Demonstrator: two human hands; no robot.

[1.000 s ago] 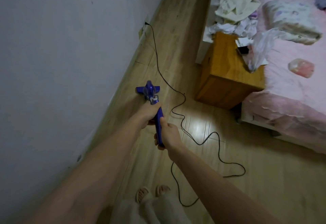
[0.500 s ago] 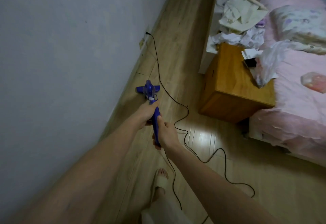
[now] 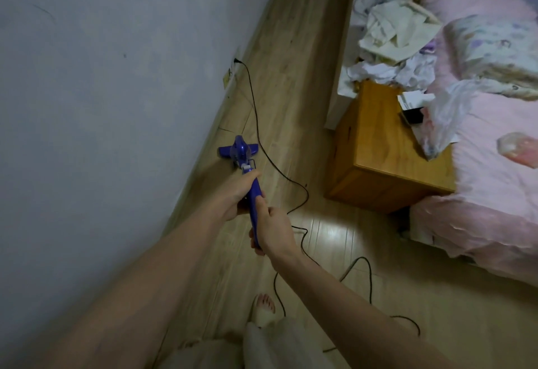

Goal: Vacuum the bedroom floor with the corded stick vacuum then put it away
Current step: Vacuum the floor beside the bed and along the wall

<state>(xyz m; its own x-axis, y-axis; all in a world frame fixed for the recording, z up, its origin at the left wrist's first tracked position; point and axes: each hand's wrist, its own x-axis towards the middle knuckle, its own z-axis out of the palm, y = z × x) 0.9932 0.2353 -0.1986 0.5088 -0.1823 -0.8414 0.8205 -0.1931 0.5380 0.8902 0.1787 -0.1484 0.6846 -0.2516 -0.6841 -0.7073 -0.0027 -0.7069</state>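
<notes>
Stepping forward, one foot (image 3: 264,307) now leads; both hands stay wrapped round the vacuum (image 3: 239,152) handle, left hand (image 3: 236,196) ahead of right hand (image 3: 272,230), its head beyond the fingers by the wall (image 3: 102,106). Vacuuming continues; next, steer clear of the cord (image 3: 297,188).

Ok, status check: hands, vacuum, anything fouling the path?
Both hands on the vacuum handle, left hand ahead of right hand. Vacuum head on floor by the wall. Cord loops loose across floor near the foot.

Open floor (image 3: 294,57) strip ran between wall (image 3: 102,77) and nightstand (image 3: 384,162); cord (image 3: 279,171) snaked across it.
</notes>
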